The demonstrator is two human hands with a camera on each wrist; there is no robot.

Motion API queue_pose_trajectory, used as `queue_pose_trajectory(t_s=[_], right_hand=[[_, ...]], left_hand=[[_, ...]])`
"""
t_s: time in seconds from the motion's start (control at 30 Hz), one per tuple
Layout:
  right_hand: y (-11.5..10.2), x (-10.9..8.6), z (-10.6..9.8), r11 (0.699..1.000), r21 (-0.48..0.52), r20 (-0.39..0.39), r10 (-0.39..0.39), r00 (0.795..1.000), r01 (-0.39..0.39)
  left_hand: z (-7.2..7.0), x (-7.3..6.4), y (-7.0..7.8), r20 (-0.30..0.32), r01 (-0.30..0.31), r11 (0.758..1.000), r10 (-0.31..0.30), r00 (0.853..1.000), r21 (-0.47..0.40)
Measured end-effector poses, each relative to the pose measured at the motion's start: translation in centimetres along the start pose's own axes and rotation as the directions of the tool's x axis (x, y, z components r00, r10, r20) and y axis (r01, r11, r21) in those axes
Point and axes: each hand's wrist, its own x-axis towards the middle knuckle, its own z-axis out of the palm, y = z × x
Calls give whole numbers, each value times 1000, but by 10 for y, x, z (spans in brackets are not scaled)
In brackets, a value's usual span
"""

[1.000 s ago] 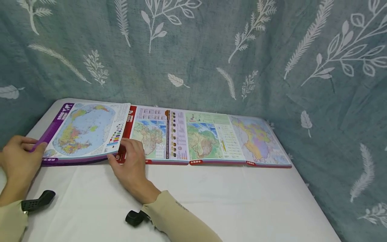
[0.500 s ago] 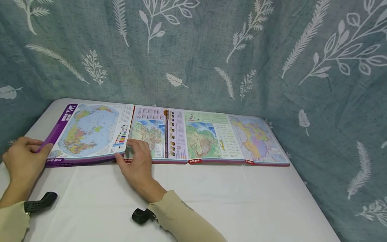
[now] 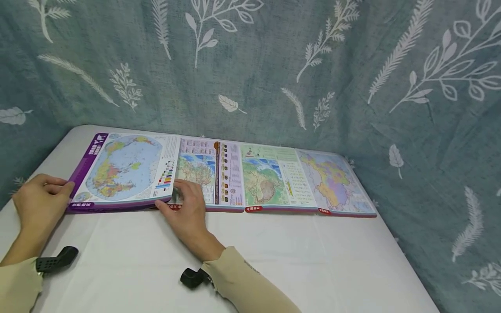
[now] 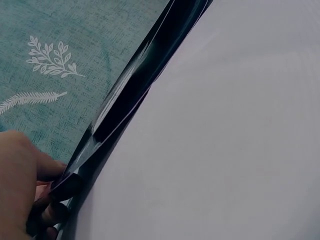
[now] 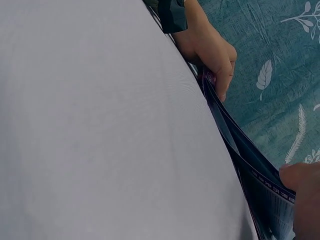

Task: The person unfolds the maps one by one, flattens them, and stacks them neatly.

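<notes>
World map [image 3: 129, 167] (purple-edged) bears white Chinese lettering [image 3: 83, 204].

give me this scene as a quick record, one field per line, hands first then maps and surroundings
left hand: pinches purple left edge of the world map
right hand: holds the world map's near right corner
other maps: three panels in a row, right of the world map
table: white, under the maps
curtain: blue-green, white leaf prints, behind the table
wrist cameras: black, one at each sleeve cuff
</notes>
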Motion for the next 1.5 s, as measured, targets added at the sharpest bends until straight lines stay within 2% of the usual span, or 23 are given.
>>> queue_pose_trajectory(t_s=[0.13,0.27,0.47,0.83,1.03,1.27,1.5], right_hand=[[2,0,-2,1000,-2,4,5,1000,-5],[4,-2,-7,1000,-4,7,16,1000,-16],[9,-4,-15,1000,25,-13,19,1000,-19],[15,-6,-25,996,64,-15,68,998,-67],[19,-7,-32,994,74,-9,78,997,-77],[26,-9,-42,992,77,-4,96,995,-96],[33,-10,-46,991,78,-2,108,994,-108]], left_hand=[[0,-2,0,21,6,1000,-6,1000,-1],[3,-5,1,17,-31,999,31,999,-14],[8,-6,4,45,-91,996,91,995,-4],[12,-8,12,104,-136,991,135,985,8],[12,-9,17,128,-167,986,163,978,20],[15,-15,21,171,-216,976,210,963,20],[20,-21,24,193,-229,973,222,956,15]])
